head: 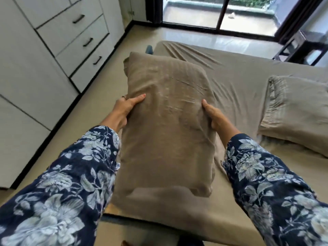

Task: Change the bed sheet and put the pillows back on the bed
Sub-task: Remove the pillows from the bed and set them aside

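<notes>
Since both thumbs lie on top and the fingers (pixel 124 99) wrap under out of sight, the grip reads as a two-sided clamp: left hand (pixel 124 110) and right hand (pixel 213 116) each hold a long edge of the pillow (pixel 166 125), about mid-length. Pillow sits lengthwise between the forearms, above the near left part of the bed (pixel 236 82); can't tell if its near end touches the sheet (pixel 195 55). Judgement: light, soft, squashy, nothing fragile. Fabric dents at both thumbs, so it deforms under load rather than slipping. The ends sag if held at one point, hence the mid-edge hold on both sides. Case looks smooth, so grip through to the filling, not the loose cloth. Second pillow (pixel 298 110) already lies at right on the bed. Sheet looks fitted, a few wrinkles toward the far end.
</notes>
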